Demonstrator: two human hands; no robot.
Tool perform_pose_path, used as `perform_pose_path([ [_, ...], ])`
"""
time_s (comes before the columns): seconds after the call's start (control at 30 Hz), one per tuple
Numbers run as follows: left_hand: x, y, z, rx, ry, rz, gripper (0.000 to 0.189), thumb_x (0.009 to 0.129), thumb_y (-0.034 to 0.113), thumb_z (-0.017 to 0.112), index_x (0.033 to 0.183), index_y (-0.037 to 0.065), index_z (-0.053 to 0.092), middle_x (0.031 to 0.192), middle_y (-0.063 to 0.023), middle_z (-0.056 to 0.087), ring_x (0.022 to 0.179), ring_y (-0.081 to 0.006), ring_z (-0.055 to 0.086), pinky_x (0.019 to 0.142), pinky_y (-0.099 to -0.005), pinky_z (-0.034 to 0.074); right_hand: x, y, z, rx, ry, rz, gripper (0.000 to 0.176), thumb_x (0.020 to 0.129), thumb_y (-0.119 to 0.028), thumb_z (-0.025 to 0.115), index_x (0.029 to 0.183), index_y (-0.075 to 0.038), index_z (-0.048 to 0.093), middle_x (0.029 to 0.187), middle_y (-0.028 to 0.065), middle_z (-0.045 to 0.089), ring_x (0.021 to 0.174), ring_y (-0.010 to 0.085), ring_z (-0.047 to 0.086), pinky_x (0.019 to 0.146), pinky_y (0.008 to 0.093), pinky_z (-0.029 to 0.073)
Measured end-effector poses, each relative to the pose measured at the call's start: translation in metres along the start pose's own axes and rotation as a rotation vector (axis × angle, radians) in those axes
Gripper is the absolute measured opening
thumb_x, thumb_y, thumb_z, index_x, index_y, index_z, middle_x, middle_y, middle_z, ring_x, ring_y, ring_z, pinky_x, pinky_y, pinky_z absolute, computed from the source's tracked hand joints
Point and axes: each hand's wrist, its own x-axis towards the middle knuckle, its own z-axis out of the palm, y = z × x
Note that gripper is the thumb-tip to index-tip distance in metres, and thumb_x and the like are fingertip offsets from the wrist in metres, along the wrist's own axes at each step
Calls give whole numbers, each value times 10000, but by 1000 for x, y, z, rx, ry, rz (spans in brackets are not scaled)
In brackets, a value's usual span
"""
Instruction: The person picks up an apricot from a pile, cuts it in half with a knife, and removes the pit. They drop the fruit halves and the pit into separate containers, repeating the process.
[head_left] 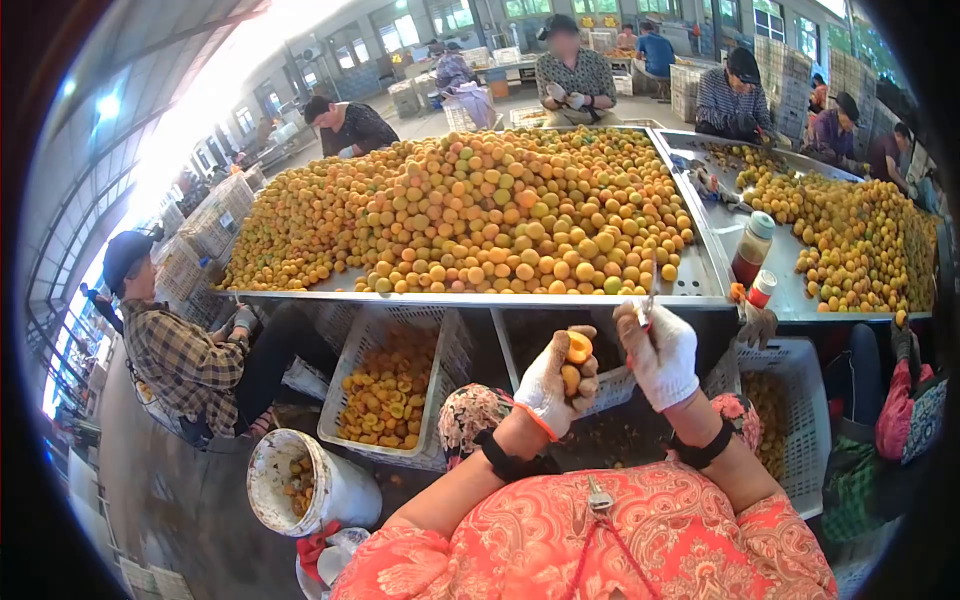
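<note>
My left hand (560, 382), in a white glove with bare fingertips, is closed around a cut apricot (579, 347), whose orange hollow side shows. Another piece of fruit sits lower in the same fingers. To its right, my right hand (658, 350), also gloved, grips a small knife (651, 285) with the blade pointing up. The two hands are apart, just below the front edge of the metal table (480, 298). A large heap of orange-yellow apricots (500, 210) covers the table beyond them.
A crate (440, 400) of halved fruit stands left of my knees, another crate (805, 420) at the right. A white bucket (345, 490) is at lower left. Two bottles (752, 250) (762, 289) stand on the right table. A person (185, 350) sits at left; several others work around the tables.
</note>
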Motion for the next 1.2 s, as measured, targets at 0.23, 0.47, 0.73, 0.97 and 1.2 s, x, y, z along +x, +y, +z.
perform_pose_path([
  [0.23,-8,9,21,199,48,30,465,952,550,562,1261,203,554,837,-63,573,623,-114,504,476,-213,377,0,-17,-25,707,42,277,223,991,-256,614,988,-37,653,767,23,644,574,37,527,469,187,359],
  [0.47,-17,3,34,147,134,46,444,980,564,511,1148,159,580,805,-47,577,584,-129,487,472,-214,367,-6,-27,-18,639,-28,282,251,1014,-291,569,980,-46,610,849,74,683,552,58,521,458,207,385],
  [0.73,-7,5,30,129,230,24,438,980,557,513,1107,144,582,837,-49,595,647,-142,517,506,-218,363,-8,-30,-19,595,-40,336,216,962,-243,657,934,-29,642,695,-11,637,542,51,533,481,217,418],
  [0.97,9,-2,14,-69,-60,169,431,973,480,578,1171,97,578,1022,-88,643,898,-242,642,746,-410,543,-18,-13,-5,-206,-115,-124,282,844,-283,745,997,-92,604,658,127,620,586,312,650,530,380,510],
  [1.2,13,-8,13,-105,11,172,401,957,404,636,1183,83,556,1109,-85,623,1063,-262,594,929,-399,496,-26,15,10,-357,-167,-156,300,840,-218,734,1093,-121,604,858,131,690,750,332,691,616,389,538],
])
